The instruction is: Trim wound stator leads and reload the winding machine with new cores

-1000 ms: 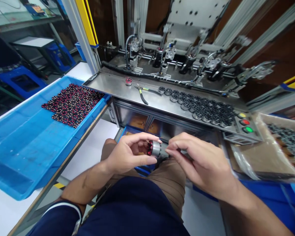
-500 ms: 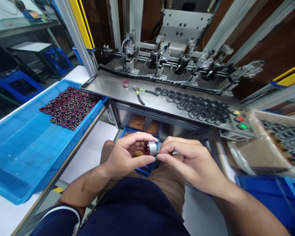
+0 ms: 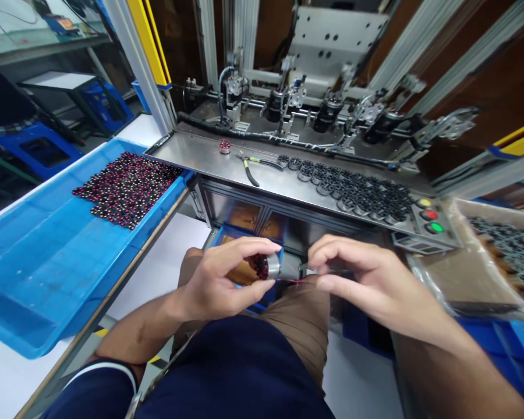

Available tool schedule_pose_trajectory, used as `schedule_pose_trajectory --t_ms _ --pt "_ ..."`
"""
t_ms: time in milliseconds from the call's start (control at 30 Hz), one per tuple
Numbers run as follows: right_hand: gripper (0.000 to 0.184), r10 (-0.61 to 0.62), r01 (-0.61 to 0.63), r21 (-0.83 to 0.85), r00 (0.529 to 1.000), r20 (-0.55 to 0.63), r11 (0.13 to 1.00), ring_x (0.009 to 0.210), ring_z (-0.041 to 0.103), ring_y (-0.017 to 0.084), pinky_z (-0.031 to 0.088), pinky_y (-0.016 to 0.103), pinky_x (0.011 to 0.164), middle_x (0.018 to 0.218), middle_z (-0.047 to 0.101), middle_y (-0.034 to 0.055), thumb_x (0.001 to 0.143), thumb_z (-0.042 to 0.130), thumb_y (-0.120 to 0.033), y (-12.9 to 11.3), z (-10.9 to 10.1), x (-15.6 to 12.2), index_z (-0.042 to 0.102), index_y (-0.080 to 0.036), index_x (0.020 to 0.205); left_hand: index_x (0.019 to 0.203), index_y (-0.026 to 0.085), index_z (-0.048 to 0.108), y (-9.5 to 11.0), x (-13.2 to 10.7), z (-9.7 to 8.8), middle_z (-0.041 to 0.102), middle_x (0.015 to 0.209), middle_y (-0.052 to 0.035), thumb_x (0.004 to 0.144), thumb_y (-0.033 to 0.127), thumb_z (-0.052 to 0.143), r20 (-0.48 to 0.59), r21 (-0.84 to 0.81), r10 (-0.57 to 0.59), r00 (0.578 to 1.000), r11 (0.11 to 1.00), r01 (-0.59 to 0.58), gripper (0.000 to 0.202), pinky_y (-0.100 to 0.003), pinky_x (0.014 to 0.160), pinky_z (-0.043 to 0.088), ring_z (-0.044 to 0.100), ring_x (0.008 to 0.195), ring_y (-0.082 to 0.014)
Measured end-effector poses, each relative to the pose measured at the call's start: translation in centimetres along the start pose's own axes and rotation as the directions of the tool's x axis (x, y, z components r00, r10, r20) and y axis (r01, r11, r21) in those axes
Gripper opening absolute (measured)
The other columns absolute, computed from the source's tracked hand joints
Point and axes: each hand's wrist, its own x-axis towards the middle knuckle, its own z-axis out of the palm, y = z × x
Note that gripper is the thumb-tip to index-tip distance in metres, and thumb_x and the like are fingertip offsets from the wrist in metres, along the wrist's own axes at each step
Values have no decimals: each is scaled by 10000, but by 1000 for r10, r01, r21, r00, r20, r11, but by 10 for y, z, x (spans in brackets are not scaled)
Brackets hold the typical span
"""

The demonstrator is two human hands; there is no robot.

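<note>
My left hand (image 3: 220, 278) is closed around a small motor part (image 3: 266, 266) with red windings and a silver sleeve, held over my lap. My right hand (image 3: 367, 278) sits a little to its right, fingers pinched on a thin red wire (image 3: 290, 280) that runs from the part. Both hands hover below the front edge of a steel shelf (image 3: 227, 160).
A blue tray (image 3: 39, 256) at left holds a heap of red wound parts (image 3: 126, 185). On the shelf lie pliers (image 3: 250, 169), one wound part (image 3: 225, 146) and several black cores (image 3: 353, 191). Coloured buttons (image 3: 428, 215) sit at right, a bagged box of black cores (image 3: 506, 244) beyond.
My right hand has pulled away to the right from the motor part, drawing out a thin red wire. My left hand still holds the part in nearly the same place.
</note>
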Motion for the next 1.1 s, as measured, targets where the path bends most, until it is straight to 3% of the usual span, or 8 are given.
schedule_pose_trajectory --t_ms 133,233,367,467,600,833,967,1100 --pt "162 -49 49 29 999 4 998 718 610 160 484 270 660 797 665 21 857 716 -336 -12 9 8 656 -194 808 1370 209 522 4 1 -7 709 1215 -109 751 85 742 97 161 89 991 981 -104 669 -299 973 544 691 1083 -208" --pt "136 -128 130 -18 990 56 991 666 588 132 466 249 624 749 648 18 929 610 -191 -15 18 15 644 -178 798 1370 193 526 4 1 -12 706 1222 -120 754 75 742 155 103 107 982 987 -124 663 -308 990 540 679 1117 -214" --pt "131 -322 344 -262 938 127 902 711 585 160 449 278 651 776 656 64 935 571 -130 -6 13 17 653 -148 834 1228 192 641 4 -2 -22 717 1207 -124 766 87 746 208 -52 71 975 997 -62 486 -343 986 547 680 1120 -228" --pt "74 -216 237 -319 971 100 918 736 597 163 452 275 667 814 658 60 925 619 -187 -3 4 18 651 -157 864 1175 182 665 2 -5 -28 735 1162 -124 752 92 763 122 -62 31 992 998 -23 444 -348 965 557 691 1088 -227" --pt "278 -68 75 -91 995 72 993 864 612 174 481 265 767 945 656 39 781 805 -359 -11 12 28 650 -185 931 1170 187 669 -3 -9 -30 738 1147 -115 747 88 764 16 1 17 1000 1000 -17 445 -368 972 553 686 1095 -232" --pt "158 -29 -9 190 981 194 982 787 604 105 477 216 752 822 632 3 914 661 -213 -21 50 52 666 -164 764 1191 201 664 -7 -16 -39 726 1184 -106 743 79 762 1 30 -6 1000 1000 6 475 -348 977 545 678 1111 -225" --pt "130 -85 67 106 982 169 992 833 621 135 492 250 766 889 625 31 902 661 -197 -23 44 60 715 -172 786 1165 202 691 -9 -25 -53 739 1159 -91 721 66 782 -27 -24 -79 996 997 79 473 -337 997 533 680 1108 -226" --pt "126 -160 168 -159 985 61 973 852 655 184 515 310 793 924 679 52 885 676 -270 -2 32 100 707 -197 788 1160 235 702 -13 -32 -60 724 1192 -79 761 73 756 -125 -295 -253 959 933 207 434 -332 973 554 666 1139 -226"
